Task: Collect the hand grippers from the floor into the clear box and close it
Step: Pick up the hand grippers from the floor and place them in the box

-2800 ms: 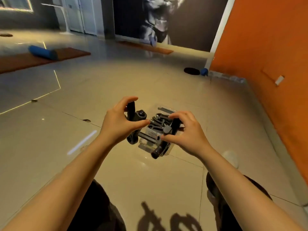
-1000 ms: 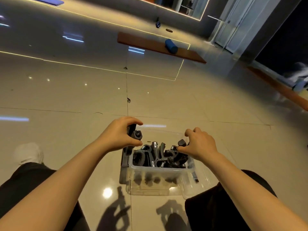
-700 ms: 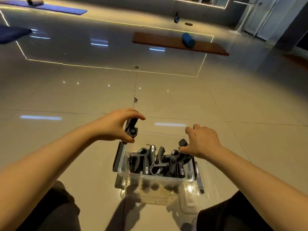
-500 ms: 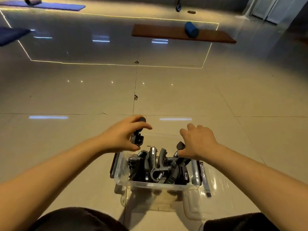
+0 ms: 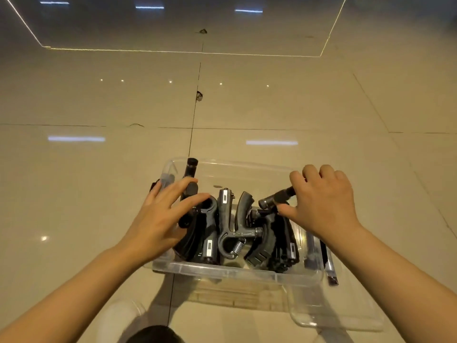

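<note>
The clear box [image 5: 235,272] stands on the tiled floor right in front of me, with several black hand grippers [image 5: 237,231] piled inside. My left hand [image 5: 163,216] lies with straight, spread fingers on a hand gripper at the box's left end [image 5: 191,169], whose handle sticks up past the rim. My right hand [image 5: 324,204] curls over the box's right end and pinches the handle of another hand gripper [image 5: 277,198] between thumb and fingers.
The clear lid [image 5: 346,315] lies flat on the floor under and to the near right of the box. A black latch [image 5: 330,268] hangs at the box's right side. Beige glossy tiles with a chipped spot [image 5: 199,96] stretch beyond. My knee [image 5: 153,335] shows at the bottom edge.
My left hand has lowered its hand gripper into the left end of the box and its fingers have straightened out. My right hand has stayed on the gripper at the right. The view has tilted down.
</note>
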Tool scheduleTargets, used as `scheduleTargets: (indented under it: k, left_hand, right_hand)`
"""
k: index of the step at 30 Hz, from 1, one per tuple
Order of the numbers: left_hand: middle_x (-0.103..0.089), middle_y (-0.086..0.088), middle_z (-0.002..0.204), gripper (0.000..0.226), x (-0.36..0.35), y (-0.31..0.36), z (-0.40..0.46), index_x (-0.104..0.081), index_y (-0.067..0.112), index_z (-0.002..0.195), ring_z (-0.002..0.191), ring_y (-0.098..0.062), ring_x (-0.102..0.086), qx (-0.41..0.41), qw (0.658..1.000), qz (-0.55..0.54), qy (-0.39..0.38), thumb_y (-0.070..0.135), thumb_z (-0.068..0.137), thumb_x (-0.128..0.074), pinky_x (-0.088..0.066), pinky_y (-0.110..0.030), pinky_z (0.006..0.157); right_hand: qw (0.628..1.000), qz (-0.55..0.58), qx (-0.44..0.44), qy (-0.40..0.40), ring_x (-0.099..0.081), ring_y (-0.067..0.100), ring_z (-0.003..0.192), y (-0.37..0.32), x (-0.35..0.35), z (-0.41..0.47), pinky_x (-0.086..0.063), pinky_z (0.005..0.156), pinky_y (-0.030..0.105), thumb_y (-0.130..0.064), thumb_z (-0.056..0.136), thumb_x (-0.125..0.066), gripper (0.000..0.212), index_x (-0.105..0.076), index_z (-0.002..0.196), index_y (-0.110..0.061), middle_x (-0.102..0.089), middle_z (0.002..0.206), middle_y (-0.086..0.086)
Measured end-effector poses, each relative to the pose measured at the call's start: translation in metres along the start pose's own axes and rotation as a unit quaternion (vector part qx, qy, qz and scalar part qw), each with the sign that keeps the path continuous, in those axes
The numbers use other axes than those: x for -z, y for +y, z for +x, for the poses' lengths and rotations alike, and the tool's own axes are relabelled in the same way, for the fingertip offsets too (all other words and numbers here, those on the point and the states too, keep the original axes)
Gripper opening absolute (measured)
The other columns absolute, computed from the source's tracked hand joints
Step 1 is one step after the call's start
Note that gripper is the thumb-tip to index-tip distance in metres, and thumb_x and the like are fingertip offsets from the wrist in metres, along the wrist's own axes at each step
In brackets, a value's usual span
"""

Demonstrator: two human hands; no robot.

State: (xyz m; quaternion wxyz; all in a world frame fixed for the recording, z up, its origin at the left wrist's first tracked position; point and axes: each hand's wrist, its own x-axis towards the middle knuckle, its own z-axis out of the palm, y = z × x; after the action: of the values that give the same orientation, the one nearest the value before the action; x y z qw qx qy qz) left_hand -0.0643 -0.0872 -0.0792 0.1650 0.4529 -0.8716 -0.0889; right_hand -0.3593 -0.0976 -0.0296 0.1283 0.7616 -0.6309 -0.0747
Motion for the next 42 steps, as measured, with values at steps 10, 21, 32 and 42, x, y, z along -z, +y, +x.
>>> scheduleTargets:
  k: [10,21,32,42]
  left_hand:
    - [-0.034,-0.005,0.145,0.077,-0.022,0.003,-0.023,-0.036,0.027,0.140,0.123,-0.023,-0.037,0.078,0.996,-0.041,0.018,0.024,0.072,-0.074,-0.035,-0.064,0.098]
    - [-0.035,-0.008,0.146,0.075,-0.024,0.004,-0.027,-0.034,0.026,0.141,0.129,-0.028,-0.037,0.089,0.993,-0.050,0.054,0.024,0.075,-0.070,-0.036,-0.060,0.101]
    - [-0.033,-0.011,0.143,0.086,-0.023,0.006,-0.027,-0.037,0.017,0.138,0.130,-0.027,-0.034,0.033,0.994,-0.035,0.096,0.000,0.065,-0.080,-0.024,-0.023,0.107]
    - [-0.042,-0.008,0.141,0.074,-0.008,0.018,-0.019,-0.037,0.020,0.139,0.130,-0.025,-0.040,-0.121,0.987,0.106,0.014,0.002,0.073,-0.066,-0.033,-0.047,0.102]
  right_hand:
    - [0.994,0.015,0.111,-0.015,-0.050,0.029,0.062,-0.011,-0.054,-0.071,-0.037,0.059,0.036,-0.019,0.057,-0.081,0.026,-0.056,0.062,-0.013,-0.055,0.059,0.005]
    - [0.938,0.119,0.273,-0.177,-0.024,0.019,0.142,-0.009,-0.051,-0.014,-0.022,0.111,0.044,-0.042,0.092,-0.053,0.047,-0.041,0.137,-0.039,-0.035,0.149,-0.012]
    - [0.919,0.161,0.312,-0.178,-0.040,0.018,0.131,-0.010,-0.053,-0.028,-0.043,0.101,0.042,-0.058,0.086,-0.043,0.048,-0.053,0.126,-0.032,-0.052,0.133,-0.009]
    - [0.923,0.239,0.226,-0.200,-0.037,0.008,0.128,-0.017,-0.045,-0.034,-0.034,0.105,0.032,-0.062,0.087,-0.041,0.054,-0.049,0.132,-0.035,-0.045,0.137,-0.013]
